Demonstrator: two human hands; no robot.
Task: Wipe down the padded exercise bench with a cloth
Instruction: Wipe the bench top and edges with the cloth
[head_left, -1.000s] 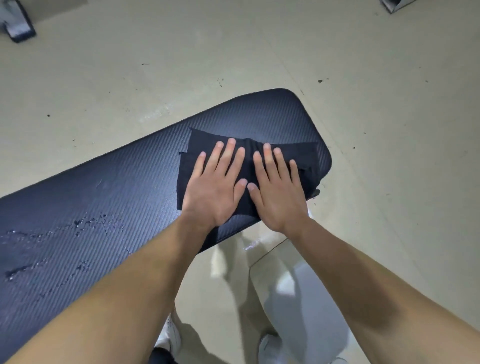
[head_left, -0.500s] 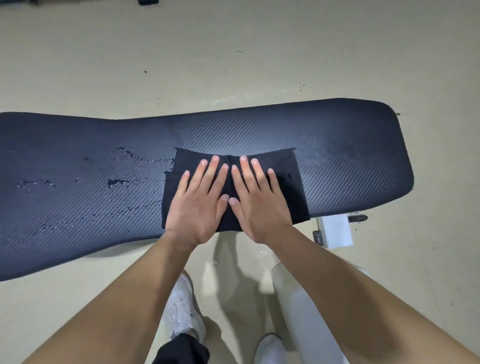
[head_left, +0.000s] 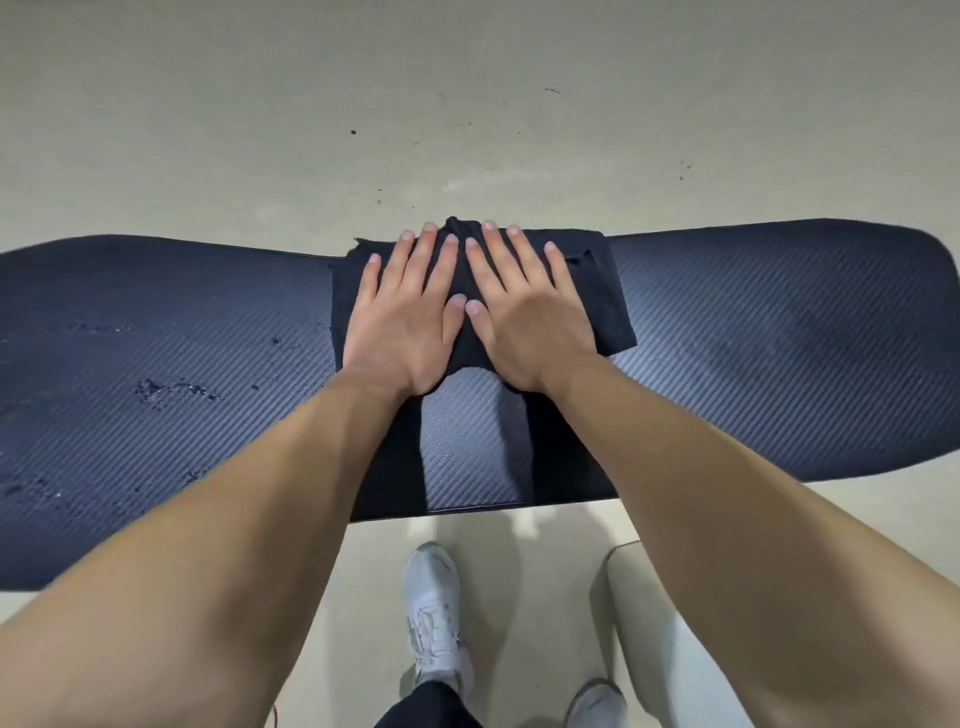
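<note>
Covering the far edge of the padded bench (head_left: 753, 332), the black cloth (head_left: 610, 296) lies under left hand (head_left: 402, 325) and right hand (head_left: 530, 325), both pressed flat, gripping nothing. Water droplets (head_left: 171, 389) remain leftward; right side appears wiped.

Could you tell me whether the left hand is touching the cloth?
Touching: the head view shows the left hand pressed flat on the cloth.

Black cloth (head_left: 608, 291) on dark navy, diagonally ribbed bench (head_left: 779, 353); beige floor (head_left: 260, 130)
</note>
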